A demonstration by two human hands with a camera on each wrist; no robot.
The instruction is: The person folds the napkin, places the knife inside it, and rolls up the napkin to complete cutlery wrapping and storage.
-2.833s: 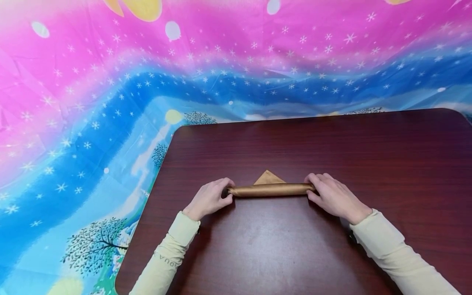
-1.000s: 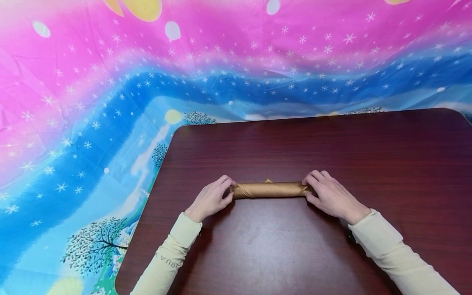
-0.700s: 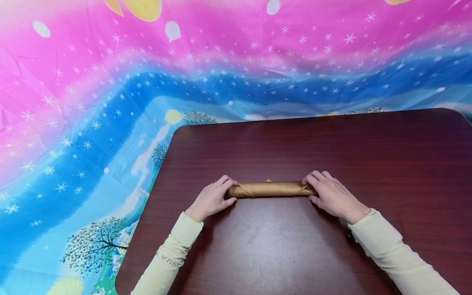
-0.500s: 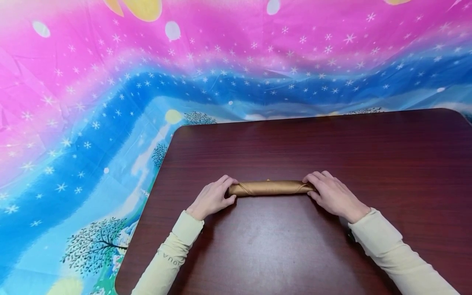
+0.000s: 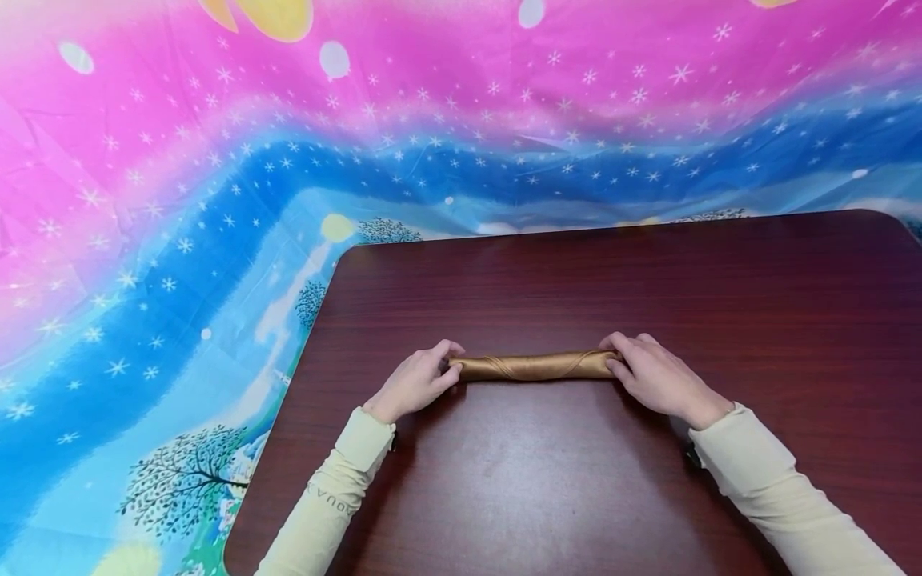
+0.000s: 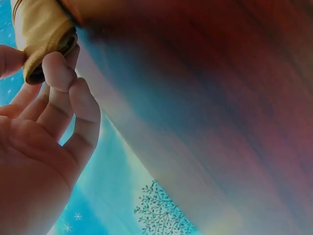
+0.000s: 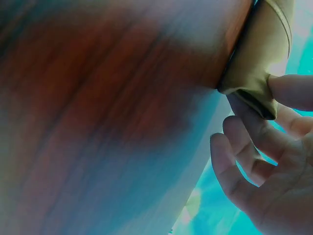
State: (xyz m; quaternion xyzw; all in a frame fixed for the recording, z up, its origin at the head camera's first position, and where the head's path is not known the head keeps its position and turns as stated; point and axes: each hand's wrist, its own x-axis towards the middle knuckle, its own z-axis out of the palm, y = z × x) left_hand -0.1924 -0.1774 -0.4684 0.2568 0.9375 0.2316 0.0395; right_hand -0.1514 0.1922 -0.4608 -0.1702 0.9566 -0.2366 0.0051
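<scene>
A shiny gold-brown cloth [image 5: 536,367], rolled into a tube, lies crosswise on the dark wood table in the head view. Slanting fold edges show near both its ends. My left hand [image 5: 414,382] pinches the left end between thumb and fingers; in the left wrist view the hollow end of the cloth [image 6: 43,36] shows between them. At the other end, my right hand [image 5: 664,382] pinches the cloth [image 7: 257,54] with thumb and index finger, while its other fingers curl loosely below, seen in the right wrist view. The roll's underside is hidden.
The dark red-brown table [image 5: 756,296] has rounded corners. Behind it and along its left side hangs a pink and blue printed backdrop [image 5: 461,120] with snowflakes and trees. The table's left edge runs beside my left sleeve [image 5: 324,488].
The cloth's pointed corner, sticking out behind the roll earlier, has gone under it. The slanted folds have moved inward from the ends. My right hand has shifted slightly right.
</scene>
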